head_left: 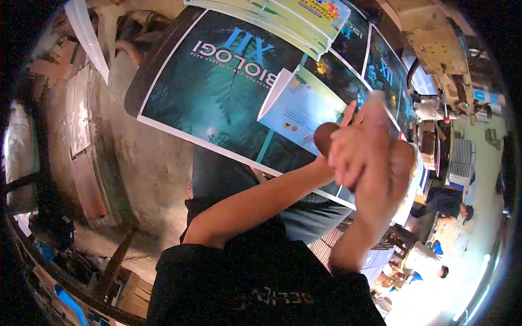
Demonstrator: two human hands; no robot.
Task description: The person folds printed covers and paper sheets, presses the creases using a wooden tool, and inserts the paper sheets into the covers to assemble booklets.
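My two hands are close together over the right part of a table of printed sheets, smeared by motion. My right hand (361,155) is closed, its fingers curled round something I cannot make out. My left forearm (277,187) reaches across, and my left hand is mostly hidden behind the right, so its grip does not show. A dark brown rounded thing (325,137) sticks out beside the curled fingers; its kind is unclear. Just left of the hands, a light blue booklet (307,108) lies tilted on the dark teal printed sheets (206,103).
A fanned stack of green and yellow booklets (293,24) lies at the table's far side. Grey concrete floor (152,163) shows on the left, beside a wooden board (87,163). Stacked paper (461,157) stands on the right. Co-workers (427,261) are at the lower right.
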